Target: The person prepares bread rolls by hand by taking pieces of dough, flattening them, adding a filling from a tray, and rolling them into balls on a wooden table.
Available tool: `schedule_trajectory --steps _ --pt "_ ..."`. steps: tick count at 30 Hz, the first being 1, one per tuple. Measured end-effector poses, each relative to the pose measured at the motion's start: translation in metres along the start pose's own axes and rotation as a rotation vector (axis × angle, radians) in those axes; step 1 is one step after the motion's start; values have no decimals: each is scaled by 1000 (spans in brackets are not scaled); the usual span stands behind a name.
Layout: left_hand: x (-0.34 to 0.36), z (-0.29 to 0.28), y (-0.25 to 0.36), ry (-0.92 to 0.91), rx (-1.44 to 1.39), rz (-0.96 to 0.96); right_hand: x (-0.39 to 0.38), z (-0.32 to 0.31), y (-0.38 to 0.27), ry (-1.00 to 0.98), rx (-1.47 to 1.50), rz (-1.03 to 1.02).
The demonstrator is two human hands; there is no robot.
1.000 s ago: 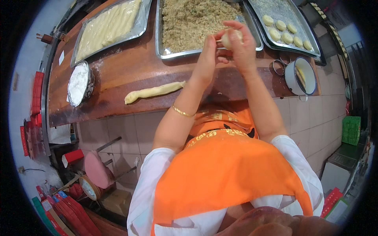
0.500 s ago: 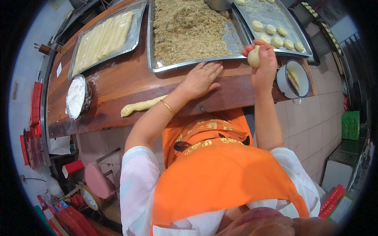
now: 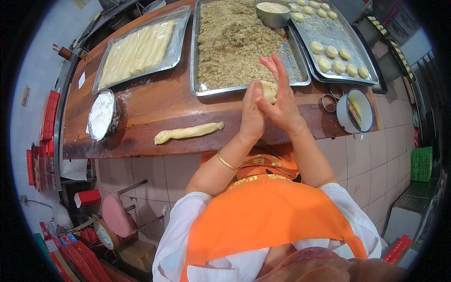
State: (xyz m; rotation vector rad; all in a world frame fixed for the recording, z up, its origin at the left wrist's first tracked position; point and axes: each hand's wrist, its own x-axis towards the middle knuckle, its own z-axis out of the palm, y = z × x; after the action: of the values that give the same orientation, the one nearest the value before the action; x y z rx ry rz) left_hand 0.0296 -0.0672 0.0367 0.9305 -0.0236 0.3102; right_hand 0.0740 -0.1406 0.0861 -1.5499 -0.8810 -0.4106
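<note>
Between my two palms sits a pale filled dough ball (image 3: 270,91), partly hidden by the fingers. My left hand (image 3: 254,112) presses on it from the left. On its right side is my right hand (image 3: 283,105), with fingers pointing up and its thumb crossing toward the left hand. Both hands are over the near edge of a metal tray of crumbly brown filling (image 3: 230,51). A rope of dough (image 3: 190,133) lies on the wooden table (image 3: 150,101) to the left of my forearms.
At the back left, a tray (image 3: 176,58) holds dough strips under plastic. A bowl of white flour (image 3: 102,115) stands near the left edge. Shaped dough rounds (image 3: 338,67) fill part of the right tray. Beside it are metal ring cutters (image 3: 330,102) and an enamel mug (image 3: 345,115). A metal bowl (image 3: 274,18) rests on the filling.
My left hand has lifted off the table and met my right hand, which has moved left with the dough ball. The ball is now between both palms. The view has shifted slightly.
</note>
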Motion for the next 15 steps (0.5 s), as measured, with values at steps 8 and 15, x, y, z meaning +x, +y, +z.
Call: schedule_trajectory --steps 8,15 --pt "4 11 14 30 0 -9 -3 -6 14 -128 81 241" --pt "20 -9 18 30 125 -152 16 11 12 -63 327 259"
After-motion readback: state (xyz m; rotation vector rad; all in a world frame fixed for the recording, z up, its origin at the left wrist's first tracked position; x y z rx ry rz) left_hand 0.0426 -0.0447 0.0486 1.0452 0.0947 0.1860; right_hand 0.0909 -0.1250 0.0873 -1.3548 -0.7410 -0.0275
